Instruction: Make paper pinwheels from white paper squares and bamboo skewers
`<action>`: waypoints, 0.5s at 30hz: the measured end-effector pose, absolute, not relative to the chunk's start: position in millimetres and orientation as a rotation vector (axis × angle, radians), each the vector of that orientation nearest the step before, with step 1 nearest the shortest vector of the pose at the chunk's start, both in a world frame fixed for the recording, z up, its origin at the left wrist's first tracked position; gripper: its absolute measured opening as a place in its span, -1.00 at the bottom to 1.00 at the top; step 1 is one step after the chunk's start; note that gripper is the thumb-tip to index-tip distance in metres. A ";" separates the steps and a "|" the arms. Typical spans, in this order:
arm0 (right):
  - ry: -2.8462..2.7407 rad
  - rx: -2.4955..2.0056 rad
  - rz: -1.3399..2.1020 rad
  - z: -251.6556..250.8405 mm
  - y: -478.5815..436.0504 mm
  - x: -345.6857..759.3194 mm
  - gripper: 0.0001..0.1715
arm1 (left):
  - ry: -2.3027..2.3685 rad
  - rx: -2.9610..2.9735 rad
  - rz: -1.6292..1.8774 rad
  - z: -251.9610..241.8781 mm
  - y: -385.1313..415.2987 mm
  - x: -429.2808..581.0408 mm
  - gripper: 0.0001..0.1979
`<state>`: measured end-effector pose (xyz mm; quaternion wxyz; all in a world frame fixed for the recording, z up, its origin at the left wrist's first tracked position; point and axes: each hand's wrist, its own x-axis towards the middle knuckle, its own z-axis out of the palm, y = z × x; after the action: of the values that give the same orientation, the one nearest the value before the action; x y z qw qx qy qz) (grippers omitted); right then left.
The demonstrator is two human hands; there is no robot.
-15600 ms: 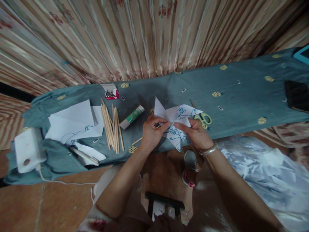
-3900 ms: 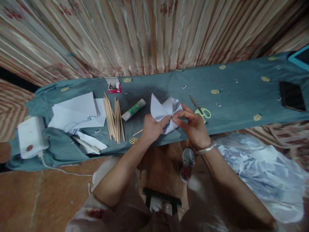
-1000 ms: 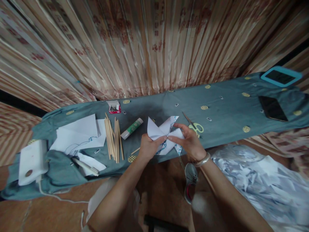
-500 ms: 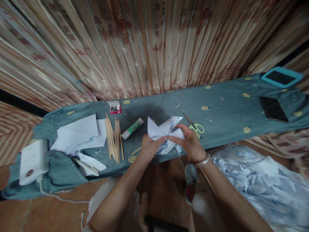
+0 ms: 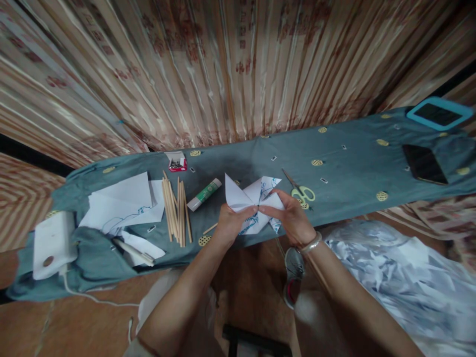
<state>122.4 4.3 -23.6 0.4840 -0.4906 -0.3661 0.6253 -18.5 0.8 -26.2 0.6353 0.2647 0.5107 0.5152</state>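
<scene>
A folded white paper shape [image 5: 238, 196] with blue drawing, like a pinwheel, is held over the near edge of the blue-green cloth-covered table [image 5: 353, 163]. My left hand [image 5: 229, 224] pinches its centre from the left. My right hand [image 5: 293, 218], with a silver bangle on the wrist, pinches the centre from the right. Both hands are closed on the paper, fingertips almost meeting.
Left of the hands lie a green glue stick [image 5: 204, 188], several wooden sticks [image 5: 175, 208], white sheets [image 5: 119, 198], a red pin box [image 5: 176, 162] and a white device [image 5: 52, 243]. Green scissors [image 5: 303, 191] lie right; a phone [image 5: 424, 163] and tablet [image 5: 439, 113] far right. Paper scraps [image 5: 390, 267] fill a bag.
Over the last second the hands and paper have barely shifted; the folded flaps are gathered tighter than 15.6 s ago, when the sheet was spread wider. The view tilted slightly.
</scene>
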 end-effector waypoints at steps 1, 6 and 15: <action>-0.897 -1.198 1.522 -23.6 4.3 122.5 -0.47 | 1.171 0.604 1.180 -27.1 1.1 -18.6 -0.62; -0.924 -1.232 1.520 -21.8 4.5 123.6 -0.50 | 1.190 0.621 1.187 -31.9 2.3 -19.6 -0.65; -0.942 -1.227 1.519 -22.7 3.7 121.8 -0.49 | 1.197 0.687 1.181 -32.5 0.6 -22.3 -0.64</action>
<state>121.8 3.7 -22.7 0.4680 -0.5001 -0.3840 0.6192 -22.3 0.6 -32.5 0.6153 0.2980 0.5194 0.5127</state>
